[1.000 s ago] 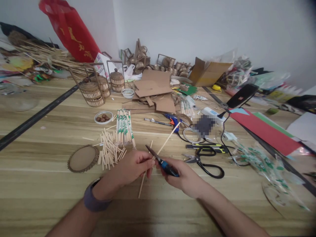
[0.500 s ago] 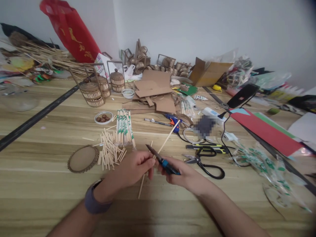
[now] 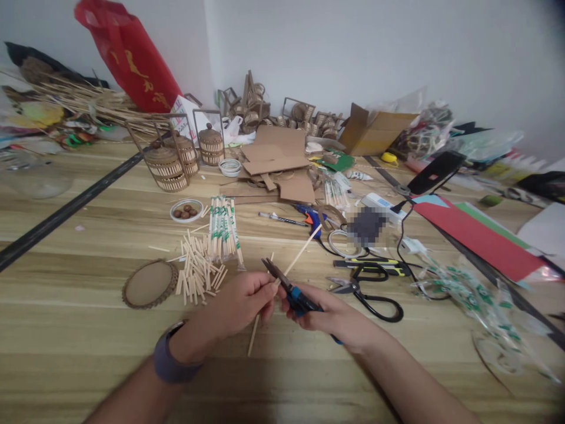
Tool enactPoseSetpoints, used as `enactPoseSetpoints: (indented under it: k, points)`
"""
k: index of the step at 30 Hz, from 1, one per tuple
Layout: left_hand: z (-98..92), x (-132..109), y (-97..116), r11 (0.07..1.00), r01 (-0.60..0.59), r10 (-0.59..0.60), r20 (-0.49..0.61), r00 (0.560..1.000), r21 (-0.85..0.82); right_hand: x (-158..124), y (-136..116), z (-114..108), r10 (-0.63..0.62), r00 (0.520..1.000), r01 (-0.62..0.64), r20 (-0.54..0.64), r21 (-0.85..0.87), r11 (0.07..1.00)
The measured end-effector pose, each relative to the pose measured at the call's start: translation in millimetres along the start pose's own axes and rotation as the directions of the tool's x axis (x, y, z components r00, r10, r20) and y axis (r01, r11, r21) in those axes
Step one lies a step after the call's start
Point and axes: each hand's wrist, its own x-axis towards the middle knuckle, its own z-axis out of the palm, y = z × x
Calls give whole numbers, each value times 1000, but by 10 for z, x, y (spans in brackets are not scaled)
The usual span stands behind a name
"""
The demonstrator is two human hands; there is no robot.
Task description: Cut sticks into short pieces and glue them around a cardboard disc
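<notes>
My left hand point(image 3: 241, 303) pinches a long thin wooden stick point(image 3: 300, 252) that runs from near the table up to the right. Blue-handled cutting pliers point(image 3: 289, 288) are gripped in my right hand point(image 3: 329, 315), their dark jaws around the stick just beside my left fingertips. A purple band circles my left wrist. Left of my hands lies a pile of short cut stick pieces point(image 3: 196, 271), beside a round cardboard disc point(image 3: 150, 284) and a bundle of wrapped chopsticks point(image 3: 222, 228).
Black scissors point(image 3: 368, 294), a utility knife point(image 3: 371, 265), a blue glue gun point(image 3: 311, 215) and cables lie right of my hands. Small woven baskets point(image 3: 170, 162), cardboard pieces point(image 3: 276, 159), a small dish of brown nuts point(image 3: 185, 211) and red paper point(image 3: 472, 235) stand further back.
The pliers' handles have spread slightly in my right hand and the jaws have opened around the stick. Both hands stay in nearly the same place.
</notes>
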Motion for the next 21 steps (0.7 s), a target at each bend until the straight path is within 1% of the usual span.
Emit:
enactPoseSetpoints:
  k: [3,10,15,18,21]
  points:
    - [9,4,-12,1000,-6,6,-6,1000,9,26,21,4,-24,1000,24,-2,-35,999]
    - [21,2,-19,999,-25,25,5,1000,-33,35,55,30,-120,992,109,-42,-202,973]
    - [19,5,-37,999,-37,38,18,999,-37,31,42,84,-131,988,103,-82,-280,954]
    - [34,13,-56,999,-49,48,-20,999,-21,45,44,74,-159,982,115,-97,-356,927]
    - [26,19,-59,994,-96,90,-97,991,-56,52,58,31,-241,964,168,-114,-442,881]
